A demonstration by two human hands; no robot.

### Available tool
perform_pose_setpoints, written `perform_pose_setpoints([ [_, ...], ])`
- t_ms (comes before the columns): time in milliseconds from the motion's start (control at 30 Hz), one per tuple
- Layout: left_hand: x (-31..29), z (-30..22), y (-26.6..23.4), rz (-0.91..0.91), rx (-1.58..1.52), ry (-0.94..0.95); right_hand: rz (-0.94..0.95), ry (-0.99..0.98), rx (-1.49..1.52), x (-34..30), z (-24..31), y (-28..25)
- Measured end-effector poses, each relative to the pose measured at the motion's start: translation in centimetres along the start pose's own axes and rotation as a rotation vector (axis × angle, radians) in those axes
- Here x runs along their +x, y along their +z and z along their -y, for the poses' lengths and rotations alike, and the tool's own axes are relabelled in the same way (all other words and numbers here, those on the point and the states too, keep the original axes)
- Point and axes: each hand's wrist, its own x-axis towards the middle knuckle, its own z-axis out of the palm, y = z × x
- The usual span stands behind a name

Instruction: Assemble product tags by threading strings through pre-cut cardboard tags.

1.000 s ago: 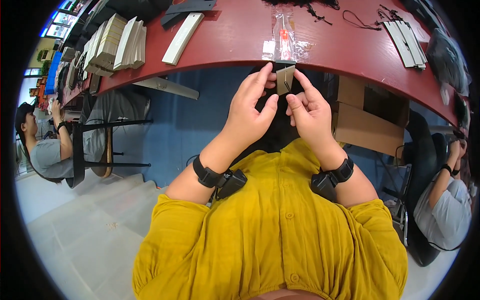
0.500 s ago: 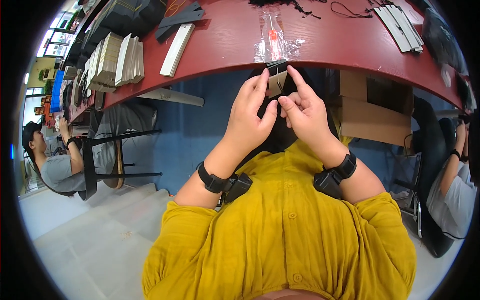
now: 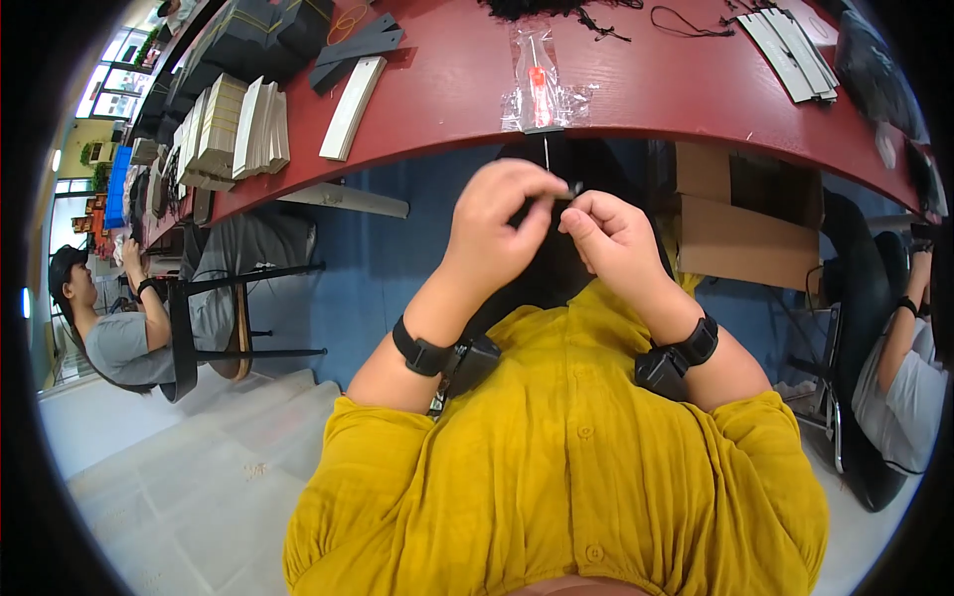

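My left hand (image 3: 505,214) and my right hand (image 3: 614,233) meet just in front of the table edge, both closed with fingertips pinched. Between the fingertips shows a small dark piece (image 3: 574,189), perhaps part of a black cord; it is too small and blurred to make out, and the fingers hide the rest. Beyond them, a screwdriver-like tool with a red handle (image 3: 539,84) is fixed to the red table (image 3: 447,79) under clear tape. A thin metal shaft (image 3: 546,151) sticks out past the edge toward my hands.
Pale strips in stacks (image 3: 260,129), a single pale strip (image 3: 353,109) and dark strips (image 3: 358,55) lie at left. To the right are white corded tags (image 3: 787,55) and a dark plastic bag (image 3: 879,84). A cardboard box (image 3: 745,238) stands below the table. People sit at both sides.
Both hands have drawn back from the table edge toward me, and the left has turned with its fingers curled in. The pale card and dark strips between them no longer show; the metal shaft is exposed.
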Motion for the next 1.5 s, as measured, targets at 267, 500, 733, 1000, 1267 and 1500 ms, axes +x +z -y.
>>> perform_pose_setpoints([
  [267,0.4,-1.5,-0.2,-0.032,-0.624,-0.659,-0.021,-0.079,-0.087,0.6,1.8,0.2],
  [500,-0.7,0.0,-0.4,0.071,-0.857,-0.746,-0.003,-0.073,-0.265,0.0,2.8,-0.8],
  [733,-1.0,-2.1,-2.2,0.200,-1.358,-0.769,0.092,0.035,-0.369,-0.8,4.3,-1.7],
  [1000,-1.4,-2.3,0.3,0.530,-0.878,-0.623,-0.034,0.003,-0.338,-0.4,0.8,-2.0],
  [1267,-3.1,-2.2,-0.5,0.663,-0.190,-0.442,0.291,0.413,-0.075,-0.7,0.0,-1.4],
  [1500,-3.6,-2.4,1.1,0.547,0.360,-0.013,0.399,0.549,-0.159,-0.8,-0.1,-1.9],
])
